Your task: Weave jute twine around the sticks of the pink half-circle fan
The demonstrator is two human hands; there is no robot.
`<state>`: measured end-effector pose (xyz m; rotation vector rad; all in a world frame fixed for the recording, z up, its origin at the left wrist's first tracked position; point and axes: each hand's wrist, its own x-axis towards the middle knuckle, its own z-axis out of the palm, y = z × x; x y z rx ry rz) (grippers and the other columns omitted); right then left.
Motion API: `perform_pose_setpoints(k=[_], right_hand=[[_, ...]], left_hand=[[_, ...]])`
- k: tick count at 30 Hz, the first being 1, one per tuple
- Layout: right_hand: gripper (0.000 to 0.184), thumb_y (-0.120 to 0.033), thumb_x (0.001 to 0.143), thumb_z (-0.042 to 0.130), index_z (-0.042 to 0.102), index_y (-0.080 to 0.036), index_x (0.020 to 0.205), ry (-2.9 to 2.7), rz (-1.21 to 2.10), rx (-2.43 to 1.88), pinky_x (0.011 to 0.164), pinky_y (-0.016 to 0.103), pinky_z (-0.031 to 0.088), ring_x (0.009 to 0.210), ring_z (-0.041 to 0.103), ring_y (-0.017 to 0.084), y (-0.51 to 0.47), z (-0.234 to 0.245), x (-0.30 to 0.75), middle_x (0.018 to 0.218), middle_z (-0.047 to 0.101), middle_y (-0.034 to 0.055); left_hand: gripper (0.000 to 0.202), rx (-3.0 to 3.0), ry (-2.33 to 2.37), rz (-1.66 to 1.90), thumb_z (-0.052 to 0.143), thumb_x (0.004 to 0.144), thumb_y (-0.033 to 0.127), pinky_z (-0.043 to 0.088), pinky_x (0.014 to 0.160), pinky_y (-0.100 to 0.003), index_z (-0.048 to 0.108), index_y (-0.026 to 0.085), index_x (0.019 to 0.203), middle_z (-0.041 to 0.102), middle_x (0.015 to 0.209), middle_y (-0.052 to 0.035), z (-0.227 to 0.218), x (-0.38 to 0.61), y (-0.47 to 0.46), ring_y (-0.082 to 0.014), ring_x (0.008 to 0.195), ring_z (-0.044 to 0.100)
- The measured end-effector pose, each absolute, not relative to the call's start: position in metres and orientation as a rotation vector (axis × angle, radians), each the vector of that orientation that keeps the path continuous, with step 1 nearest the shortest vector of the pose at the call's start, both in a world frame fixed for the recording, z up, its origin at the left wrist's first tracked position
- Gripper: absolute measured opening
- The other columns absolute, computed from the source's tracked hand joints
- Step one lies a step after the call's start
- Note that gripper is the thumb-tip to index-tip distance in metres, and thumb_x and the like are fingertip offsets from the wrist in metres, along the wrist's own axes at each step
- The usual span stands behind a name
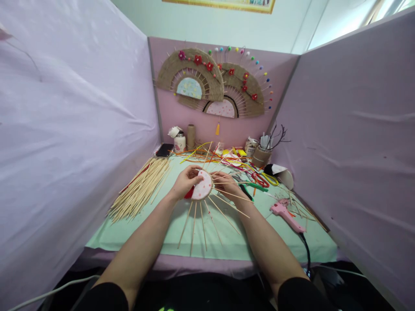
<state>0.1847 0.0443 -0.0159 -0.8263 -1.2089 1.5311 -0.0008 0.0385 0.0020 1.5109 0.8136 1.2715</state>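
A half-round fan base, white with red spots, is held above the table with thin wooden sticks spreading out from its curved rim. My left hand grips its straight side, the thumb lying on the spotted face. Behind the sticks on the curved side is my right hand, its fingers bent near the rim and partly hidden; whether it pinches a stick or the rim is hard to see. Something red shows under the left edge of the base.
A pile of wooden sticks lies at left beside a phone. At right are a pink glue gun with its cord, green-handled pliers and red-handled scissors. Colourful pipe cleaners lie behind. Finished fans hang on the back panel.
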Motion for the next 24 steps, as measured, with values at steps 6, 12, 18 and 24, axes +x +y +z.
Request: perform_pose_setpoints(k=[6,12,18,24], right_hand=[[0.025,-0.032,0.062,0.076,0.064,-0.019,0.08,-1.164,1.568,-0.79,0.046,0.021,0.03,0.047,0.044,0.007,0.041,-0.013,0.186,0.055,0.056,-0.0044],[0.023,-0.028,0.062,0.077,0.065,-0.017,0.078,-1.18,1.607,-0.773,0.044,0.022,0.029,0.044,0.042,0.007,0.037,-0.015,0.184,0.053,0.054,-0.0042],[0.024,-0.025,0.06,0.078,0.065,-0.016,0.078,-1.273,1.67,-0.778,0.051,0.023,0.037,0.052,0.051,0.009,0.035,-0.012,0.187,0.061,0.06,-0.0018],[0.018,-0.022,0.06,0.074,0.062,-0.015,0.072,-1.277,1.663,-0.803,0.04,0.019,0.019,0.04,0.028,0.002,0.039,-0.007,0.198,0.047,0.04,-0.0089]], left_hand=[[0.051,1.365,0.864,1.219,0.073,0.065,0.028,0.044,0.06,-0.022,0.05,0.02,0.109,0.059,0.087,-0.0001,0.003,0.001,0.036,-0.0111,0.072,0.058],[0.051,1.153,0.794,0.906,0.075,0.057,0.02,0.044,0.061,-0.022,0.059,0.019,0.106,0.062,0.092,-0.0033,0.012,-0.005,0.029,-0.0119,0.074,0.059],[0.054,1.092,0.708,0.856,0.077,0.057,0.019,0.045,0.063,-0.023,0.061,0.021,0.109,0.064,0.092,-0.002,0.015,-0.013,0.03,-0.0112,0.071,0.059],[0.051,1.071,0.696,0.878,0.08,0.054,0.02,0.046,0.062,-0.023,0.063,0.018,0.102,0.064,0.092,-0.0037,0.015,-0.014,0.031,-0.0114,0.071,0.059]])
